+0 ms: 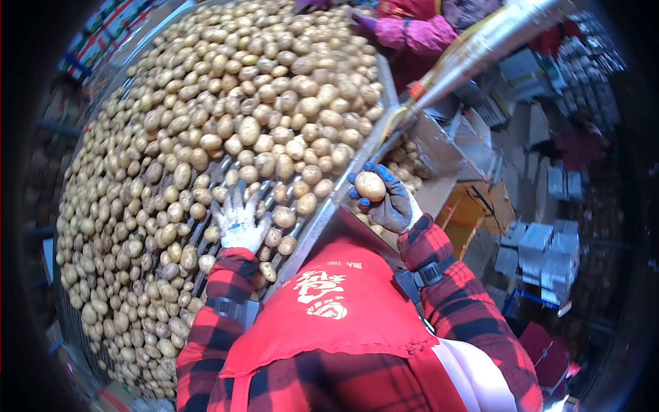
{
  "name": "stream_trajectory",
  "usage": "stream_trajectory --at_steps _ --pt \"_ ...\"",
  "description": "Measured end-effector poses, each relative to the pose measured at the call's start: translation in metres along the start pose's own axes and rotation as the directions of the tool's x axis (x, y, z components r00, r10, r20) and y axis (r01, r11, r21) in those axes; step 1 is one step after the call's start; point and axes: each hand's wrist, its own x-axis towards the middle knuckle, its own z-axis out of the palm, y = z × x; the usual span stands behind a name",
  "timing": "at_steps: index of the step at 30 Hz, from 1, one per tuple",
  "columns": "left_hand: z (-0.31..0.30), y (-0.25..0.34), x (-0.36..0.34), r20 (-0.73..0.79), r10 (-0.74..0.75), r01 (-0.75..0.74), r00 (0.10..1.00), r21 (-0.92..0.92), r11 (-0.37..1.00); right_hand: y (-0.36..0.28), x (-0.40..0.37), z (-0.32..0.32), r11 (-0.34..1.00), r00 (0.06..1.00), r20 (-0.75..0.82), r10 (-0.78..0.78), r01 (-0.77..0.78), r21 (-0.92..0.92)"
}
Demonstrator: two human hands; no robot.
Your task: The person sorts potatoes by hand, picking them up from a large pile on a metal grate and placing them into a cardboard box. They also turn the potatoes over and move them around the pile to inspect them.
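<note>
My left hand [240, 221], in a white and blue work glove, lies with fingers spread on the heap of potatoes [180, 175] covering a slatted roller table [208, 230]. In my right hand [390, 199], also gloved with blue fingers, one round potato [371, 186] is held up, just outside the table's metal edge [322, 216]. Below and behind that hand, more potatoes [405, 163] lie in a chute or bin beside the table. A red apron [336, 309] covers my front.
A shiny metal pipe [480, 58] slants over the table's right corner. Across the table a person's pink sleeve [419, 34] reaches toward the potatoes. On the right stand an open cardboard box [484, 206] and stacked wrapped packages [546, 250].
</note>
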Motion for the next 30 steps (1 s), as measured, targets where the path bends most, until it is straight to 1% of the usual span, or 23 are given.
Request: stream_trajectory --at_steps 2,3,4,5,7,9,10,11,12,13,14,15,16,17,18,19,21,23,24,26,27,29,30 --pt "-0.001 0.002 0.004 0.029 -0.013 0.012 0.999 0.017 1.0 0.002 -0.035 -0.008 0.995 0.995 -0.04 -0.096 0.096 -0.003" --pt "0.007 -0.001 0.002 -0.012 0.024 -0.023 1.0 0.072 0.997 0.011 -0.047 -0.007 0.991 0.988 -0.077 -0.133 0.134 0.008" --pt "0.004 0.002 0.003 0.003 0.015 -0.015 1.0 0.053 0.998 0.017 -0.061 -0.002 0.959 0.979 0.038 -0.199 0.203 -0.196" --pt "-0.001 0.003 0.003 0.018 -0.002 0.001 1.0 0.04 0.999 0.02 -0.065 -0.012 0.97 0.989 -0.026 -0.146 0.138 -0.2" --pt "0.005 0.0 0.0 -0.014 0.005 -0.004 1.0 0.069 0.998 0.016 -0.093 -0.021 0.935 0.971 -0.114 -0.211 0.166 -0.314" --pt "0.006 0.0 -0.002 -0.042 0.031 -0.027 0.999 0.09 0.996 0.007 -0.115 -0.057 0.92 0.893 -0.226 -0.39 0.366 -0.142" --pt "0.007 0.0 -0.002 -0.046 0.03 -0.026 0.998 0.091 0.996 -0.003 -0.133 -0.07 0.821 0.825 -0.218 -0.521 0.416 -0.391" --pt "0.007 -0.002 -0.004 -0.049 0.023 -0.018 0.999 0.093 0.995 -0.023 -0.157 -0.073 0.871 0.772 -0.449 -0.45 0.49 -0.03" --pt "0.01 -0.004 -0.004 -0.065 0.037 -0.031 0.997 0.083 0.996 -0.043 -0.181 -0.114 0.829 0.737 -0.421 -0.529 0.554 -0.073" --pt "0.012 -0.006 -0.003 -0.039 0.033 -0.03 0.999 0.082 0.996 -0.058 -0.203 -0.121 0.774 0.634 -0.471 -0.613 0.603 -0.194" --pt "0.013 -0.004 0.0 -0.036 0.031 -0.028 0.999 0.074 0.997 -0.079 -0.229 -0.163 0.462 0.587 -0.263 -0.766 0.218 -0.86" --pt "0.013 -0.001 0.0 -0.031 0.011 -0.009 0.999 0.069 0.998 -0.099 -0.256 -0.206 -0.153 0.499 -0.036 -0.866 -0.334 -0.93" --pt "0.014 -0.003 -0.003 -0.028 0.022 -0.02 0.999 0.058 0.998 -0.105 -0.25 -0.182 0.253 0.266 -0.316 -0.911 -0.244 -0.936" --pt "0.012 -0.005 -0.004 -0.035 0.032 -0.03 0.999 0.049 0.998 -0.111 -0.244 -0.16 0.553 -0.002 -0.553 -0.833 0.026 -0.833" --pt "0.006 -0.004 -0.005 -0.034 0.008 -0.007 0.999 0.038 0.999 -0.115 -0.236 -0.178 0.328 -0.007 -0.329 -0.944 -0.086 -0.941" --pt "0.002 -0.001 -0.007 -0.024 0.004 -0.003 1.0 0.019 1.0 -0.089 -0.21 -0.115 0.364 0.084 -0.379 -0.922 -0.149 -0.919" --pt "-0.007 0.006 -0.01 0.01 -0.043 0.042 0.999 0.031 0.999 -0.041 -0.148 -0.069 0.253 0.282 -0.256 -0.925 -0.048 -0.966" --pt "-0.008 0.006 -0.014 -0.014 -0.052 0.052 0.999 -0.011 0.999 0.005 -0.086 -0.043 0.079 0.498 -0.071 -0.864 -0.004 -0.997" --pt "-0.007 0.005 -0.019 -0.029 -0.066 0.066 0.997 -0.006 0.998 0.022 -0.059 -0.033 -0.285 0.594 0.119 -0.796 -0.194 -0.939" --pt "-0.007 -0.003 -0.034 -0.065 -0.1 0.101 0.993 0.013 0.995 0.05 -0.006 -0.01 -0.393 0.732 0.265 -0.628 -0.005 -0.919" --pt "-0.011 -0.004 -0.041 -0.024 -0.156 0.155 0.988 -0.026 0.988 0.057 0.016 -0.002 -0.429 0.779 0.337 -0.528 0.097 -0.898" --pt "-0.015 -0.011 -0.062 -0.06 -0.159 0.159 0.985 -0.006 0.987 0.054 0.054 0.007 -0.615 0.797 0.468 -0.381 0.16 -0.773" --pt "-0.013 -0.014 -0.072 -0.061 -0.181 0.18 0.982 -0.025 0.983 0.053 0.072 0.013 -0.636 0.793 0.491 -0.36 0.177 -0.752"
